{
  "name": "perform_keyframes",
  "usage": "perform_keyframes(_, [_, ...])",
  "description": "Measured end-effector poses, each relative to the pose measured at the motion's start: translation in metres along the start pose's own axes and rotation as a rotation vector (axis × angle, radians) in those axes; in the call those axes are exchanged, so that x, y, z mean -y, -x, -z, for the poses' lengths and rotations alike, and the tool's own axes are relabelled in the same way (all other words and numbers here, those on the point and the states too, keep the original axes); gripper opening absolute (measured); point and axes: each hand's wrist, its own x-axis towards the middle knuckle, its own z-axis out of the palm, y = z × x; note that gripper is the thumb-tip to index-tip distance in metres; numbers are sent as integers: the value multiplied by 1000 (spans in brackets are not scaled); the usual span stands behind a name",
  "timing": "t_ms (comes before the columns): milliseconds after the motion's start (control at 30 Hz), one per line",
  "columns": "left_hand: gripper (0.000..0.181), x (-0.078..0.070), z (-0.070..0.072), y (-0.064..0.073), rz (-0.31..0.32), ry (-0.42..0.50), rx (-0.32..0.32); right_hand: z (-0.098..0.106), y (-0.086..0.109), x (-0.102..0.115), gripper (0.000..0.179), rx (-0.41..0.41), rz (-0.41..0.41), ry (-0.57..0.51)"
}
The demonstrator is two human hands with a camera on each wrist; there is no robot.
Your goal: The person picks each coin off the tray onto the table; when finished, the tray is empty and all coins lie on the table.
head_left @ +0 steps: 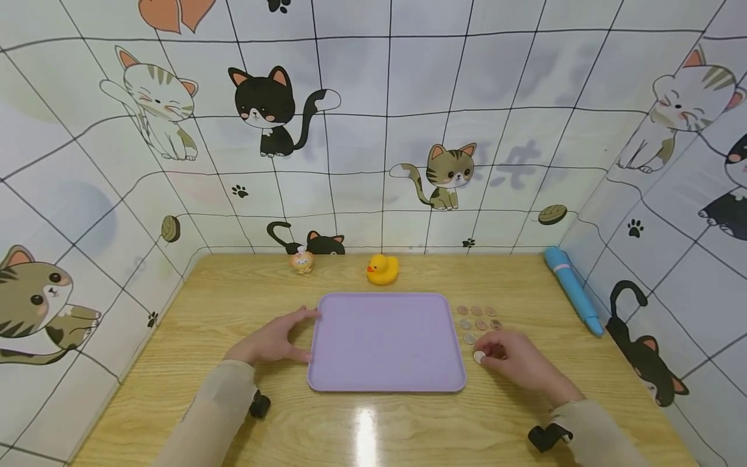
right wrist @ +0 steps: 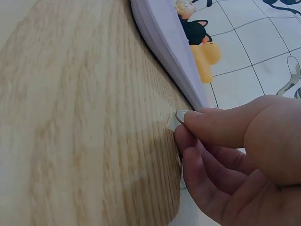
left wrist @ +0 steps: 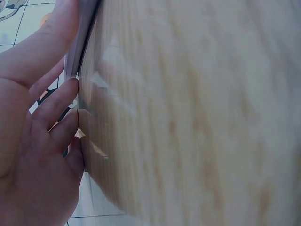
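Note:
A pale purple tray [head_left: 385, 344] lies flat on the wooden table. My left hand [head_left: 277, 338] touches its left edge, thumb and fingers spread apart; in the left wrist view the fingers [left wrist: 61, 103] rest along the tabletop beside the tray's side. Just off the tray's right edge, my right hand [head_left: 516, 360] pinches a silver coin [head_left: 479, 357] between thumb and fingers. The same coin [right wrist: 180, 116] shows at the thumb tip in the right wrist view, close to the table. Several copper and silver coins [head_left: 480, 324] lie in rows beyond that hand, next to the tray.
A yellow rubber duck [head_left: 382, 270] and a small orange figurine [head_left: 302, 261] stand behind the tray. Along the right side of the table lies a blue pen-shaped object [head_left: 574, 290]. Walls with a cat-patterned covering [head_left: 362, 143] enclose the back and both sides.

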Motion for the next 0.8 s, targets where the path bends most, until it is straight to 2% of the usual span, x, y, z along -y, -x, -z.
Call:
perform_keyframes(400, [91,1,0,0,-4,-14,3,-4,-1,6,14,2,76,108])
perform_keyframes(800, [91,1,-1,0,3,-11,0,-11,-1,3,10,-34,58,144])
